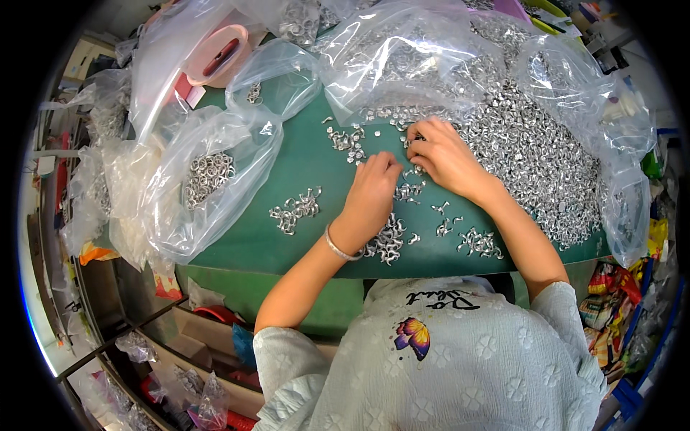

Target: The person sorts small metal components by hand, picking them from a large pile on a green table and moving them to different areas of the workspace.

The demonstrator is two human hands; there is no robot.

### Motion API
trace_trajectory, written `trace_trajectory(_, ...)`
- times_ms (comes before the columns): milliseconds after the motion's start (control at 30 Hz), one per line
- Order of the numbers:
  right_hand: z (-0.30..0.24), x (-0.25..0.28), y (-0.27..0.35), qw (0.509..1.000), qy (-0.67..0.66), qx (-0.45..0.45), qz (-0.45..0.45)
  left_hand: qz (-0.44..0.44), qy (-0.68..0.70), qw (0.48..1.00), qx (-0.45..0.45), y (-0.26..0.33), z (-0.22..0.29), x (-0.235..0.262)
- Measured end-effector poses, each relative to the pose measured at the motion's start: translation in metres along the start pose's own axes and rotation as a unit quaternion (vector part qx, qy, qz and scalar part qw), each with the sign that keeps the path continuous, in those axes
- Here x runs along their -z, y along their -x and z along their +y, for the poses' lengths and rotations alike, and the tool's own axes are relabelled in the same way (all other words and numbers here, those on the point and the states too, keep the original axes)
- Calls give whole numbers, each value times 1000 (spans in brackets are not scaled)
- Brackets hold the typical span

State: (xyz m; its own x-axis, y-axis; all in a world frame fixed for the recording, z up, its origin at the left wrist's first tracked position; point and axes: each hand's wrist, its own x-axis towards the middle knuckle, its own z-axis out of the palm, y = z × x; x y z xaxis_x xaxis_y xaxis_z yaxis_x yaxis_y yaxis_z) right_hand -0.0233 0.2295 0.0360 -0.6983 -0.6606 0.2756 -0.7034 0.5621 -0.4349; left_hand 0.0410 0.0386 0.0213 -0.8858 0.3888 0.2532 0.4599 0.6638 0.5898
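While the left hand (367, 195) narrowed to a pinch and the right hand (447, 159) curled inward, their contents impossible for me to tell, the small metal pieces (532, 172), scattered and heaped on the green table (302, 158), seemed light, rigid and slippery, best gripped mid-curve.

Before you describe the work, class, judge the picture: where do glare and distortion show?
Head view: white glare streaks the clear bag at top centre; head view: bright glints dot the metal pile; head view: the table bows at its near edge, black fills the corners.
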Motion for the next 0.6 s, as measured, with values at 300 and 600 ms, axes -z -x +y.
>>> trace_trajectory(300,-13,0,8,999,18,13,-28,-2,85,996,11,14,15,-3)
trace_trajectory(600,-19,-30,-28,999,-22,-18,31,146,-69,982,94,2,-25,17)
